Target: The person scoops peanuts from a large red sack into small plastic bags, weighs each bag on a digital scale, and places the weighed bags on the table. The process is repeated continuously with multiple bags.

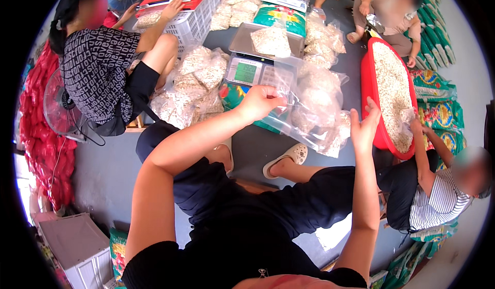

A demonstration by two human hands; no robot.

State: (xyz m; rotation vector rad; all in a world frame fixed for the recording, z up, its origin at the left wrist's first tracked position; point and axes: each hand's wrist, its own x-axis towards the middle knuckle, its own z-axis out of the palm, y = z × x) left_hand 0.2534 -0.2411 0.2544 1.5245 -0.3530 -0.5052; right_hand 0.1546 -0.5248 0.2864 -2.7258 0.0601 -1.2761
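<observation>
My left hand (262, 103) is pinched closed on a clear plastic bag (296, 117), which hangs slack above the floor between my knees and the filled bags. My right hand (365, 119) is raised to the right of it, fingers stretched apart, holding nothing. Just beyond the left hand stands a digital scale (266, 71) with a lit green display. A clear bag of pale, flat pieces (271, 42) rests on its plate. Filled clear bags lie in one heap (193, 85) left of the scale and another heap (315, 94) on its right, nearest the plastic.
A long red tub (366, 77) of loose pale pieces stands at the right, where a seated person in stripes (435, 204) reaches in. Another person (100, 67) sits left, beside a white crate (198, 28) with red sealing machines. Green sacks (435, 90) line the right wall.
</observation>
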